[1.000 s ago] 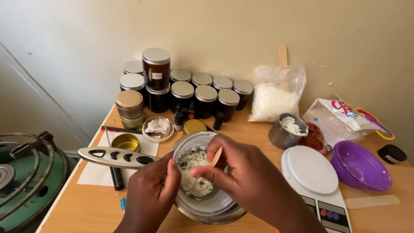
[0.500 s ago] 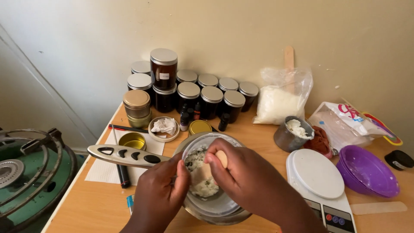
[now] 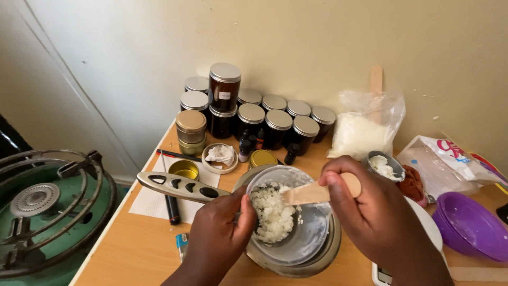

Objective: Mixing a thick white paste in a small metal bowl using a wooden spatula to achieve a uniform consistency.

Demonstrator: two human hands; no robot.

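The right hand pinches a flat wooden stick between thumb and fingers, its blade angled down into the glass bowl and touching the white waxy flakes heaped on the bowl's left side. The left hand clamps the bowl's near-left rim, thumb inside the lip, fingers curled round the outside (their tips are hidden). The bowl sits nested in a metal pan whose long handle points left over a white paper – a double-boiler set-up, by the look of it.

The step in hand appears to be stirring or breaking up the flakes; they are still clumped and opaque, so the work looks early. The next move likely calls for a firm hold on the rim while the stick scrapes the clump off the wall toward the middle – pressed too hard, the bowl could rock in the pan.

Behind stand dark jars with silver lids, a small gold tin, a bag of white flakes and a small metal cup. A purple bowl lies to the right, a green gas burner to the left.
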